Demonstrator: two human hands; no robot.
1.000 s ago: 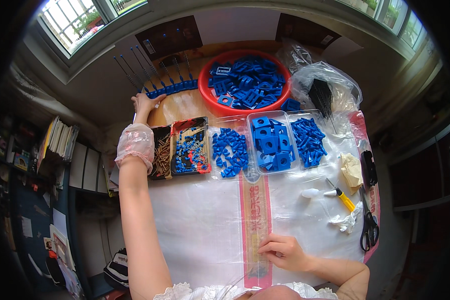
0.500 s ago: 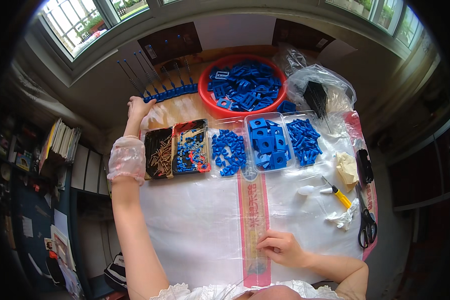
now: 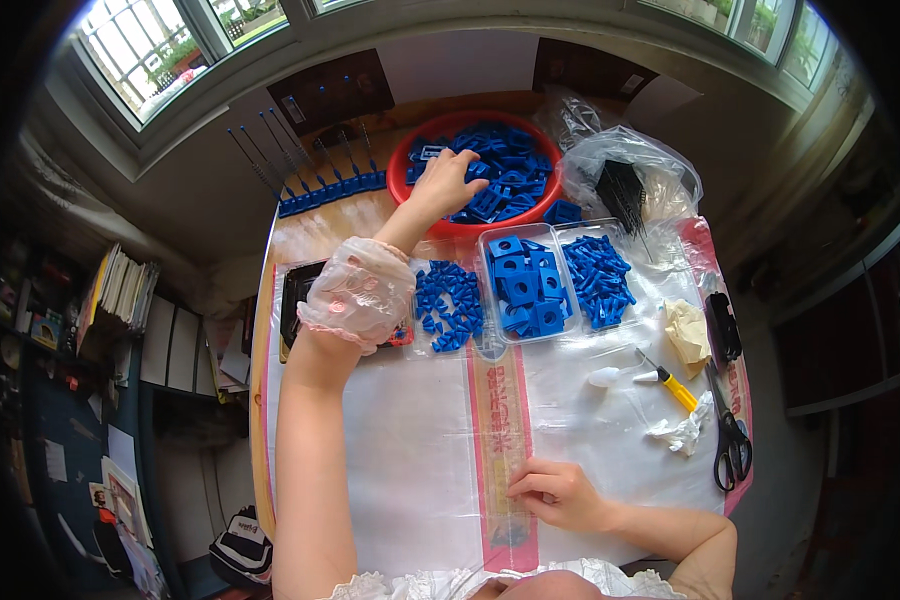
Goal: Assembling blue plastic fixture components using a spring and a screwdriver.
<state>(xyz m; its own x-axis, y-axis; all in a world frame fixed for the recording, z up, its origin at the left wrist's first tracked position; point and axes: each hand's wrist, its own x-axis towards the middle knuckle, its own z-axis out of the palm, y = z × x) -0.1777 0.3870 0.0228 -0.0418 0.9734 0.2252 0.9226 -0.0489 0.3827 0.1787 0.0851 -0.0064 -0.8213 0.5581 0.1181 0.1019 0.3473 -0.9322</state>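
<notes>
My left hand [image 3: 448,186] reaches over the near left side of a red basin [image 3: 398,190] heaped with blue plastic parts [image 3: 515,150]. Its fingers are apart at the heap; I see nothing held in them. Low on the table, my right hand [image 3: 562,497] rests on the plastic sheet [image 3: 410,430] with its fingers curled, and nothing shows in it. To the left of the basin stands a blue rack [image 3: 332,192] with several thin upright rods topped with blue. My left sleeve hides most of the black trays [image 3: 292,300] of small screws and nuts.
Clear trays hold small blue cones [image 3: 448,300], square blue pieces with holes [image 3: 525,285] and blue pegs [image 3: 600,280]. At the right lie a yellow-handled screwdriver [image 3: 678,390], black scissors [image 3: 733,450] and crumpled tissue [image 3: 682,432]. Black rods [image 3: 625,195] sit by a clear bag [image 3: 660,160].
My left hand has left the end of the blue rack and moved right to the red basin. Its sleeve now covers much of the black trays. My right hand keeps its place.
</notes>
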